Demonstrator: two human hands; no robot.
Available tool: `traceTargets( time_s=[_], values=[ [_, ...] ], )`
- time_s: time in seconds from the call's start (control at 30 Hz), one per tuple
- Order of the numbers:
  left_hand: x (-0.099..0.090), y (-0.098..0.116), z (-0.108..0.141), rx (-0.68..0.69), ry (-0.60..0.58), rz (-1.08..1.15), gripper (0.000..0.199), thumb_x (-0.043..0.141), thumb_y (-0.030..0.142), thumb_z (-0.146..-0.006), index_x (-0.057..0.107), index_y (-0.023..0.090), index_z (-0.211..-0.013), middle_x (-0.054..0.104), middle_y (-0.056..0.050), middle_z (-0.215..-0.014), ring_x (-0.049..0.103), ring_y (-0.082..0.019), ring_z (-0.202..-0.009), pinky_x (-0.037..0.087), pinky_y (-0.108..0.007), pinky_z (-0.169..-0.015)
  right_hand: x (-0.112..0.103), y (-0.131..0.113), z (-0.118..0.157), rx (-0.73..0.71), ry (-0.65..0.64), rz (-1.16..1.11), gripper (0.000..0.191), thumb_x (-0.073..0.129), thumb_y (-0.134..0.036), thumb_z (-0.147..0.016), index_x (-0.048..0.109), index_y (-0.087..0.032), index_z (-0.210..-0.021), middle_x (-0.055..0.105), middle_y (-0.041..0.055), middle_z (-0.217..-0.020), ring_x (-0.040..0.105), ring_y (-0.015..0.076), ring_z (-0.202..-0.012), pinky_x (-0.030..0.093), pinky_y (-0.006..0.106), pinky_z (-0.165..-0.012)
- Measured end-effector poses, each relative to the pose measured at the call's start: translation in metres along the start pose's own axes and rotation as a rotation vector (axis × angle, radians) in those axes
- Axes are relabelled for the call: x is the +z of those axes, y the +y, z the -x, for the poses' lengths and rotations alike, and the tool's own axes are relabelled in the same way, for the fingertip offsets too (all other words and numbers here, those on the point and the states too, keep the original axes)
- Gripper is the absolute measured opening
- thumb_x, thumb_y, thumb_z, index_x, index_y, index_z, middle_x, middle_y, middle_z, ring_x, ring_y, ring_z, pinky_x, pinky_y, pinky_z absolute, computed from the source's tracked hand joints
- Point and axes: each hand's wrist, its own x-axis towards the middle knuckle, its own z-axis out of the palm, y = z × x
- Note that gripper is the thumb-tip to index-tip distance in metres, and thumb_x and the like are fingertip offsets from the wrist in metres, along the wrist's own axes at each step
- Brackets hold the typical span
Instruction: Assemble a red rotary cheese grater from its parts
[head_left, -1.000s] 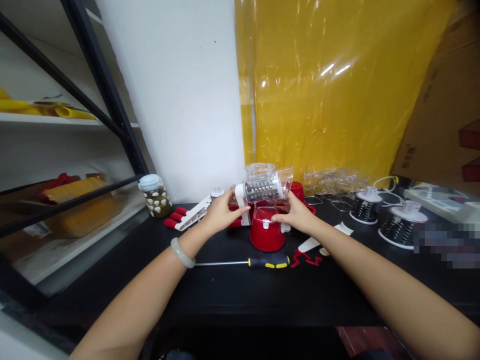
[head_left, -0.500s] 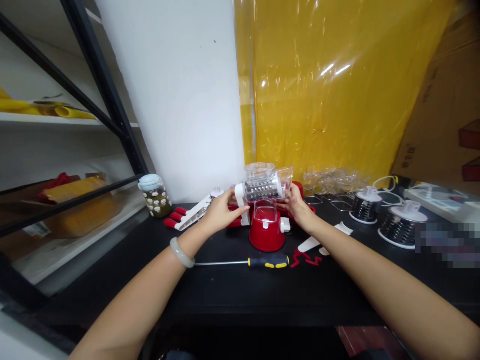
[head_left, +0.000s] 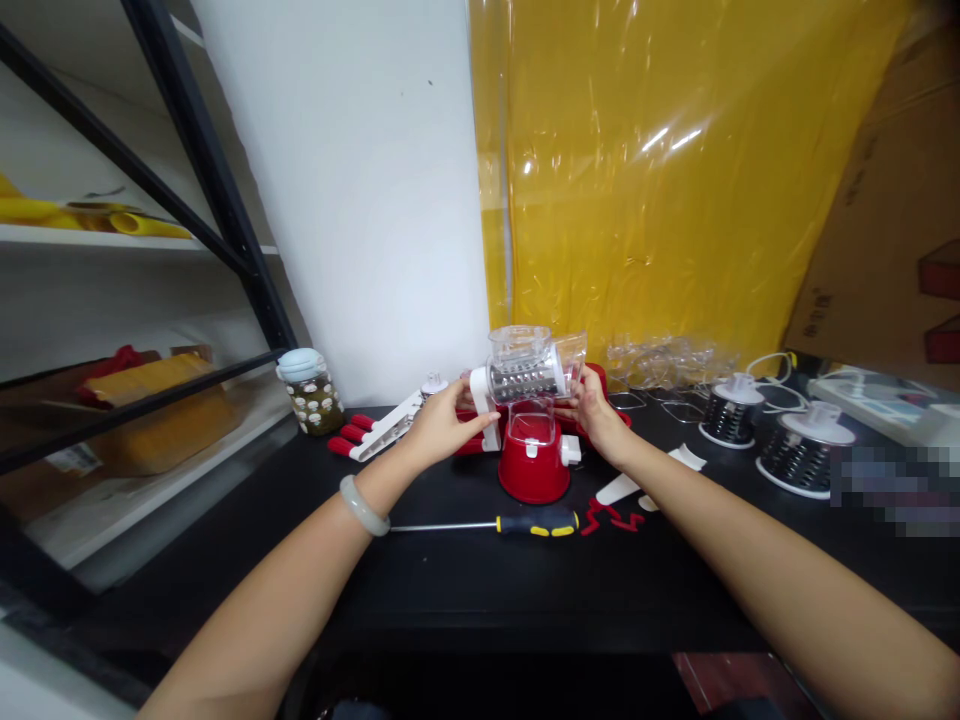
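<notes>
A rotary grater (head_left: 534, 462) with a red base, a clear plastic housing and a metal drum inside stands upright on the black table. My left hand (head_left: 445, 418) is closed on its left side, thumb and fingers at the white crank arm (head_left: 482, 400). My right hand (head_left: 598, 418) grips the right side of the clear housing, its fingertips partly hidden behind it. A white knob (head_left: 571, 451) sticks out of the base on the right. In front of the base lies a screwdriver (head_left: 536, 523) with a dark and yellow handle.
White levers with red ends (head_left: 375, 432) lie left, beside a lidded jar (head_left: 309, 392). Two spare grater drums (head_left: 731, 412) stand right, with crumpled clear plastic (head_left: 667, 362) behind. Small red pieces (head_left: 611, 517) and white strips (head_left: 620, 488) lie near my right forearm.
</notes>
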Motion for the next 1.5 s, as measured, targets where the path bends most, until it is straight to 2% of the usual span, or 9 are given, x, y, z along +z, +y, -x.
traceTargets(
  time_s=[0.37, 0.73, 1.07, 1.5],
  values=[
    [0.000, -0.002, 0.000, -0.007, -0.029, 0.029, 0.055, 0.070, 0.044, -0.081, 0.055, 0.016, -0.127, 0.071, -0.013, -0.115, 0.070, -0.025, -0.098, 0.057, -0.043, -0.089, 0.003, -0.005, 0.001, 0.012, -0.005, -0.005, 0.080, 0.037, -0.086, -0.076, 0.024, -0.035, -0.137, 0.053, 0.0107, -0.134, 0.064, 0.0270, -0.113, 0.044, 0.056, -0.102],
    [0.001, -0.004, 0.000, -0.007, -0.049, 0.054, 0.056, 0.069, 0.045, -0.082, 0.055, 0.016, -0.128, 0.069, -0.013, -0.118, 0.069, -0.026, -0.101, 0.056, -0.043, -0.091, 0.009, -0.011, 0.004, 0.002, -0.027, -0.029, 0.082, 0.041, -0.085, -0.076, 0.021, -0.034, -0.138, 0.049, 0.0129, -0.141, 0.065, 0.0268, -0.112, 0.045, 0.054, -0.100],
    [0.000, -0.003, 0.000, -0.011, -0.035, 0.025, 0.055, 0.070, 0.045, -0.082, 0.056, 0.015, -0.126, 0.071, -0.013, -0.114, 0.070, -0.025, -0.096, 0.057, -0.042, -0.088, 0.010, -0.013, 0.004, 0.015, -0.040, 0.027, 0.081, 0.040, -0.083, -0.078, 0.020, -0.033, -0.138, 0.049, 0.0134, -0.141, 0.064, 0.0266, -0.113, 0.047, 0.051, -0.098],
    [0.000, 0.000, 0.000, -0.012, -0.037, 0.022, 0.058, 0.069, 0.046, -0.082, 0.054, 0.016, -0.129, 0.070, -0.013, -0.115, 0.070, -0.025, -0.097, 0.057, -0.041, -0.086, 0.014, -0.017, 0.003, 0.005, -0.051, 0.009, 0.084, 0.046, -0.082, -0.077, 0.019, -0.032, -0.139, 0.051, 0.0153, -0.138, 0.059, 0.0294, -0.122, 0.045, 0.055, -0.101]
  ],
)
